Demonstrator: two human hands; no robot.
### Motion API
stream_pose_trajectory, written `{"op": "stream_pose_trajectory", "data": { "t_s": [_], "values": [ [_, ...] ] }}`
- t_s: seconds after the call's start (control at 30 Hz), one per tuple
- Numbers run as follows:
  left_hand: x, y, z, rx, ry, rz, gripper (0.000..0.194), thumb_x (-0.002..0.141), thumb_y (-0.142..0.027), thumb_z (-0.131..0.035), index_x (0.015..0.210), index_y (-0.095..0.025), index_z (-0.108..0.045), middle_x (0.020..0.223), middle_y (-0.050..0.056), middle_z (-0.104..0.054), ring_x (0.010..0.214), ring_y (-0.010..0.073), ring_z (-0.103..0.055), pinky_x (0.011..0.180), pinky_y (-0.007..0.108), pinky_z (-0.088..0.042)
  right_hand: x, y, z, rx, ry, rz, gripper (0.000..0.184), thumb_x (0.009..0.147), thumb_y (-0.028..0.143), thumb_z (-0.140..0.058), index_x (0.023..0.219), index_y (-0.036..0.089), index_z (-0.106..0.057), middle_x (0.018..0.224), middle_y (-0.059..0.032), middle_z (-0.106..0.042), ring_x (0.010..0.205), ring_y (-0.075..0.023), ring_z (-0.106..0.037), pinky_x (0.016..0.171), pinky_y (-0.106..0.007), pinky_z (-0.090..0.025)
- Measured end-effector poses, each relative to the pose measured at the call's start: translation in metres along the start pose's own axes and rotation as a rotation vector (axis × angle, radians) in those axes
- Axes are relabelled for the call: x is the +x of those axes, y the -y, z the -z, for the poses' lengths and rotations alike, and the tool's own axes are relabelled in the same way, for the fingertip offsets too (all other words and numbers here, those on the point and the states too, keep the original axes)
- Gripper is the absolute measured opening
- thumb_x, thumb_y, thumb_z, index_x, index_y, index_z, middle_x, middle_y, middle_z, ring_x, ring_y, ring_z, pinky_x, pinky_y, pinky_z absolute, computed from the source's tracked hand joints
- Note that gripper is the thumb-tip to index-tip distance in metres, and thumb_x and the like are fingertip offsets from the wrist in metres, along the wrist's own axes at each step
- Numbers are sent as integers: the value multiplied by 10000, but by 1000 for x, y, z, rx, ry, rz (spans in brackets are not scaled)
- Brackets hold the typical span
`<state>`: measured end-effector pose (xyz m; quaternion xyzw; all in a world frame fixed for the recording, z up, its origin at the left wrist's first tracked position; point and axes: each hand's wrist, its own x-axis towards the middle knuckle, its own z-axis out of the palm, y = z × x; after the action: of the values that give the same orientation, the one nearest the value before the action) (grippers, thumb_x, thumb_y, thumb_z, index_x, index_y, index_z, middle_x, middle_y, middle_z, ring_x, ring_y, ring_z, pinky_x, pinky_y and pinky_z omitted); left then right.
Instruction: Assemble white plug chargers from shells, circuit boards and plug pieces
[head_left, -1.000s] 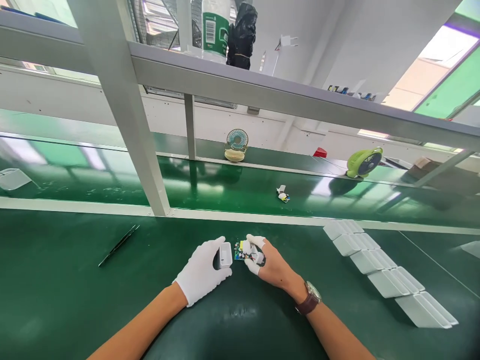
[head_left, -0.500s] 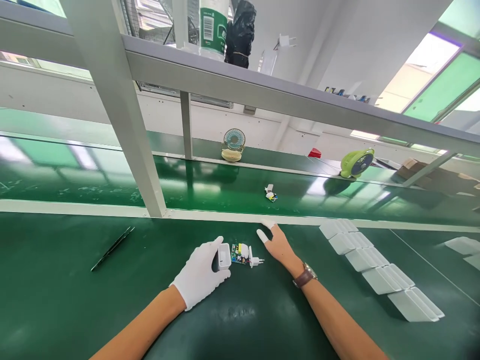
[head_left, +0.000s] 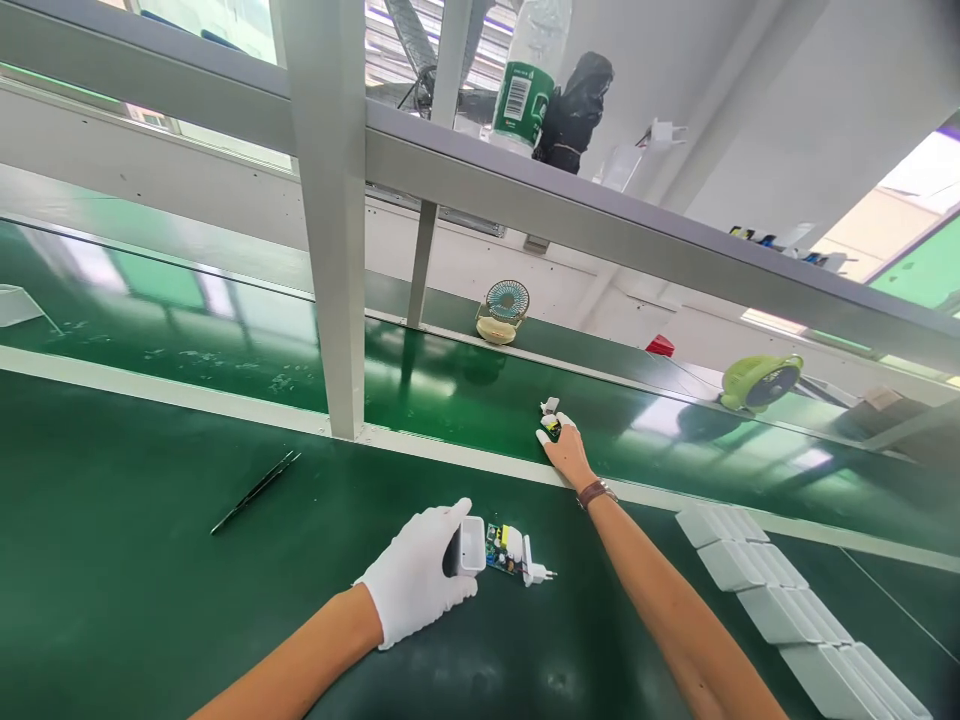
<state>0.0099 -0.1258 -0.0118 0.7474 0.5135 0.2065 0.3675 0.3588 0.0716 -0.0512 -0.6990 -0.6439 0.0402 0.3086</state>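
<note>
My left hand (head_left: 420, 572), in a white glove, is closed around a small white plastic charger case (head_left: 471, 546), its open end facing right. Just right of the case lies a circuit board (head_left: 504, 548) with a white plug end (head_left: 536, 572) attached. My right hand (head_left: 566, 450), with white covers on the thumb and a fingertip, reaches over the pale rail to the green belt. Thumb and fingers are apart on either side of a second circuit board (head_left: 552, 425) with a white plug part (head_left: 550, 405); a firm grip does not show.
Black tweezers (head_left: 255, 492) lie on the left of the green table. Several white plastic cases (head_left: 780, 595) stand in a row at right. A grey post (head_left: 337, 250) rises at left of centre, under a shelf holding a bottle (head_left: 525, 95). Two small fans (head_left: 508, 300) stand beyond the belt.
My right hand has moved forward from the table, across the rail, to the board on the belt. My left hand still holds the white case. The view has shifted and tilted.
</note>
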Motion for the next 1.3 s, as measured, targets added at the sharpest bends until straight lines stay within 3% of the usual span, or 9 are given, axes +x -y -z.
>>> {"op": "stream_pose_trajectory", "data": {
  "t_s": [0.17, 0.33, 0.47, 0.67, 0.77, 0.87, 1.0, 1.1, 1.3],
  "values": [
    [1, 3, 0, -23, 4, 6, 893, 733, -411, -708, 1558, -318, -379, 1366, 68, -614, 1245, 335, -549, 1038, 430, -454, 16, 4, -6, 54, -17, -12, 592, 829, 425, -588, 1322, 98, -591, 1321, -213, -634, 1248, -355, -572, 1081, -472, -425],
    [1, 4, 1, -14, 1, -14, 889, 735, -384, -707, 1558, -308, -379, 1397, 74, -596, 1276, 339, -529, 1059, 442, -436, -1, 0, 18, 108, -56, -37, 601, 803, 448, -633, 1300, 110, -628, 1242, -192, -684, 1082, -325, -660, 977, -464, -511],
    [1, 3, 2, 10, 0, -31, 851, 765, -367, -682, 1557, -303, -376, 1396, 72, -595, 1285, 331, -525, 1072, 447, -417, -47, -19, 60, 112, -135, -95, 637, 804, 456, -659, 1338, 113, -600, 1285, -200, -658, 1099, -327, -656, 993, -487, -514],
    [4, -3, 2, 84, -16, -41, 813, 791, -346, -660, 1550, -264, -381, 1386, 72, -607, 1277, 303, -546, 1072, 417, -410, -149, -53, 132, 63, -211, -150, 559, 852, 473, -646, 1341, 204, -605, 1296, -133, -659, 1123, -310, -643, 1037, -506, -493],
    [5, -4, 1, 113, -19, -42, 818, 806, -381, -663, 1558, -267, -363, 1417, 70, -592, 1310, 302, -529, 1076, 412, -408, -187, -63, 149, 31, -214, -175, 539, 859, 483, -644, 1312, 193, -621, 1292, -144, -660, 1136, -330, -636, 1025, -523, -497],
    [5, -6, 1, 132, -17, -48, 807, 837, -424, -641, 1570, -284, -331, 1415, 59, -599, 1308, 299, -534, 1063, 409, -418, -206, -66, 156, 11, -193, -167, 528, 873, 514, -627, 1264, 160, -647, 1244, -171, -677, 1127, -356, -636, 1013, -559, -496],
    [5, -8, 0, 164, -29, -51, 803, 835, -447, -643, 1562, -290, -341, 1402, 59, -613, 1308, 310, -541, 1046, 406, -429, -211, -47, 159, 10, -165, -71, 480, 932, 514, -564, 1263, 178, -653, 1365, -163, -612, 1321, -354, -515, 1144, -573, -385],
    [5, -9, 0, 162, -44, -58, 809, 822, -439, -659, 1555, -278, -358, 1411, 67, -607, 1330, 315, -528, 1063, 412, -421, -207, -15, 155, 41, -88, -1, 488, 934, 521, -594, 1324, 229, -623, 1387, -129, -602, 1334, -326, -518, 1128, -545, -429],
    [3, -9, -2, 138, -70, -77, 804, 792, -375, -685, 1531, -221, -408, 1402, 90, -608, 1314, 309, -530, 1104, 426, -400, -199, 64, 120, 210, 303, 250, 571, 933, 507, -640, 1446, 295, -504, 1439, -81, -568, 1342, -262, -536, 1165, -476, -428]
  ]
}}
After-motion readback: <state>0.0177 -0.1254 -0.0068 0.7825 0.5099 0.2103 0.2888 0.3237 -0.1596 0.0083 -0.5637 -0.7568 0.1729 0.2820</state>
